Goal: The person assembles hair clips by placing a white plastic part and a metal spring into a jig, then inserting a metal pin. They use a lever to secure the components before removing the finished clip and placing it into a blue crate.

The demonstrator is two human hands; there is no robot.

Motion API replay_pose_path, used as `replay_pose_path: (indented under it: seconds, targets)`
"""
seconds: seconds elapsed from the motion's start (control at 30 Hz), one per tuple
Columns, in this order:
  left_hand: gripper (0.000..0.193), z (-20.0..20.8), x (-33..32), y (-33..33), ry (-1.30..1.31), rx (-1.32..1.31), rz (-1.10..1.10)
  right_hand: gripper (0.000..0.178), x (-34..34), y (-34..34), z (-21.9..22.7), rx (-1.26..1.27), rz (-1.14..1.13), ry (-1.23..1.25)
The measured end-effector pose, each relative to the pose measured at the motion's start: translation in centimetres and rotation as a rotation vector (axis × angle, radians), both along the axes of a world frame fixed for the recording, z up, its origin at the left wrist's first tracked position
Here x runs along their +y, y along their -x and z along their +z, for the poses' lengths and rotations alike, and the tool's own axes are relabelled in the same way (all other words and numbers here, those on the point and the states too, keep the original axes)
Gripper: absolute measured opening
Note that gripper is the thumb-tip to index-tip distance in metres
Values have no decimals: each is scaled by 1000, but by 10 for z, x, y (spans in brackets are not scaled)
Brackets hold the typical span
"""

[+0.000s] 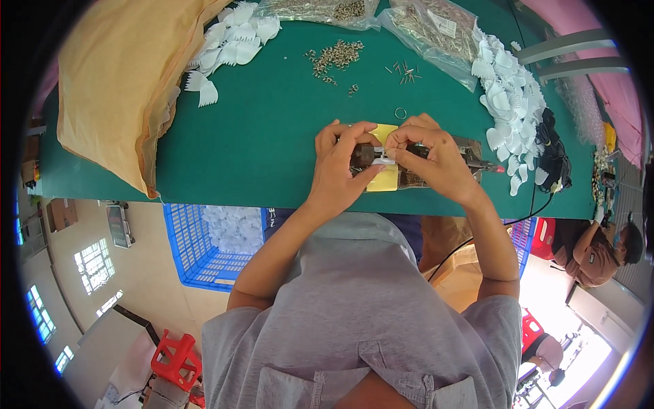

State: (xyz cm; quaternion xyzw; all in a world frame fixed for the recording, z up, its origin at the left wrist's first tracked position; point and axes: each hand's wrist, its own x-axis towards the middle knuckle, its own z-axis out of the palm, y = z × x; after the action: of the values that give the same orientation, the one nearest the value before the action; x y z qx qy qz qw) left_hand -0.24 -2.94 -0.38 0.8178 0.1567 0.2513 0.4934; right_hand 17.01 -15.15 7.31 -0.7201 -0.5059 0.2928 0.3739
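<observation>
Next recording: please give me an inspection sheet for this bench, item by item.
Surface: green mat-covered table.
Job's things: small white plastic piece pinched over a yellow pad and a dark metal fixture.
Clutter: piles of white fan-shaped plastic parts, loose brass fittings, clear bags of metal parts, a tan paper sack, a small metal ring.
Grippers: left hand and right hand both grip the piece.
Cables: black cable off the table's near edge.
Surroundings: blue plastic crate, red stool, another person seated.

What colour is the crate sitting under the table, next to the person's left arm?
Blue. The crate has mesh-like walls and holds white pieces; the head view shows it.
</observation>
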Motion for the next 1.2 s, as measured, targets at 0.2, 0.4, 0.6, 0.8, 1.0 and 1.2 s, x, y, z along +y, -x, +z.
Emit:
replay_pose_path:
  seconds: [0.2,0.4,0.6,0.8,1.0,1.2]
  targets:
    - [69,-1,-1,0,15,-5,2,10,-3,0,2,11,25,21]
    - [68,0,-1,0,11,2,6,10,-3,-4,1,0,59,27]
    - [68,0,-1,0,7,6,9,8,1,-2,5,-66,71,4]
    - [60,-1,-2,-2,37,-11,23,7,-1,10,-2,-2,-66,33]
    - [44,-1,-2,-4,2,-51,36,11,8,2,-2,95,-90,93]
    - [27,0,3,-8,-64,-75,-9,18,29,-16,11,81,32,362]
